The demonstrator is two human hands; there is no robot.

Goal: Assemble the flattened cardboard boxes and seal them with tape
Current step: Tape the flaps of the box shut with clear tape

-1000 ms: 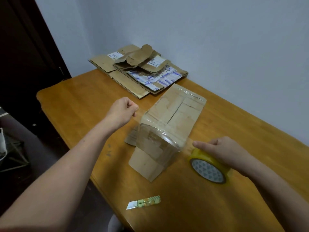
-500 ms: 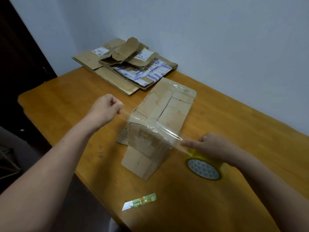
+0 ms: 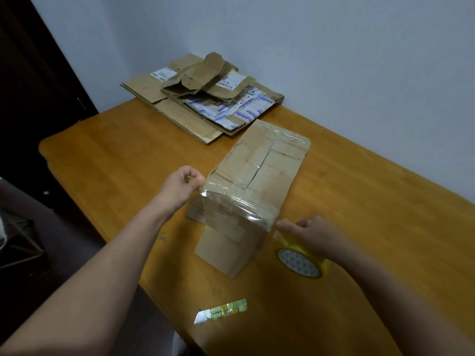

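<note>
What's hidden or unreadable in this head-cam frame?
Head view only.
1. Label text on the flattened boxes: too small.
2. Tape roll upper rim: covered by the right hand.
3. Tape strip end: pinched inside the left hand.
4. Box far side and inside: hidden by its own walls.

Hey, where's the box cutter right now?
In the head view, the box cutter lies on the table near its front edge, in front of the cardboard box and left of the tape roll.
</note>
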